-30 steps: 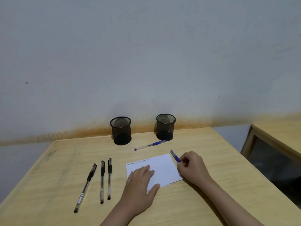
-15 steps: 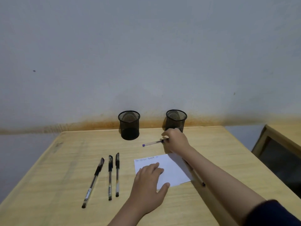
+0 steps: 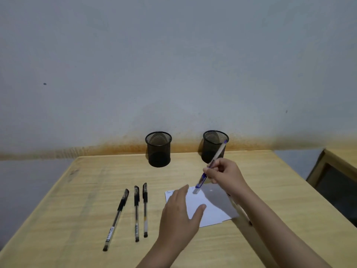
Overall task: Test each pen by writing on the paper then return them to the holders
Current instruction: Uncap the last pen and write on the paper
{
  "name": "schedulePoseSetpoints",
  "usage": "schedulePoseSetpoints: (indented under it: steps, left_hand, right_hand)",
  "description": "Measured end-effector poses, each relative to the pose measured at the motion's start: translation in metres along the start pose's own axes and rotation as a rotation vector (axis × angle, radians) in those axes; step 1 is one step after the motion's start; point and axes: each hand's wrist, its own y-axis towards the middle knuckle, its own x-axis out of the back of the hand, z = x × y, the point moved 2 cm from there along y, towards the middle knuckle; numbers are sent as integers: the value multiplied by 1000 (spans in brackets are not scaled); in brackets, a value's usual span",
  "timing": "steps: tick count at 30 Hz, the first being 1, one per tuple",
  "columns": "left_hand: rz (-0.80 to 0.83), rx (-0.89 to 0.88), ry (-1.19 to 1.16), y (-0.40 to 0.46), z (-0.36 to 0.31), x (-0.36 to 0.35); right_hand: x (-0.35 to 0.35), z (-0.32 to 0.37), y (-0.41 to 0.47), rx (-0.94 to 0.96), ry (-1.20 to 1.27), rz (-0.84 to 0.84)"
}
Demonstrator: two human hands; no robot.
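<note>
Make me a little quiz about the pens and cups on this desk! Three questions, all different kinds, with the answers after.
1. True or false: the right hand holds a blue pen.
2. How many black pens lie on the table, left of the paper?
3. Pick one. The left hand is: A) inside a mesh holder, B) resting flat on the paper, C) picking up a black pen.

Key
1. True. Its fingers pinch the pen, capped end down over the paper, in front of the right holder.
2. Three: left black pen, middle black pen, right black pen.
3. B. The left holder stands untouched.
</note>
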Motion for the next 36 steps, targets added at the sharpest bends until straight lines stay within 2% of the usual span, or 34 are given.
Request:
schedulePoseSetpoints:
  steps: [5,10,16,26,36]
  left_hand:
    - [-99,0,-98,-3,-3,4]
    - [-158,-110,-101,-3,-5,7]
    - [-217,-144,-86,-3,-14,10]
    - [-226,-91,-142,-3,-37,34]
    - [-187,31,-276,-9,-51,38]
  right_hand:
    - [-7,-17,-27,-100,87,82]
    - [-22,-26,-36,-99,100,119]
    - [-23,-24,-42,-40,233,19]
    - [-30,-9,-47,16,420,4]
    - [-26,-3,-49,60,464,-12]
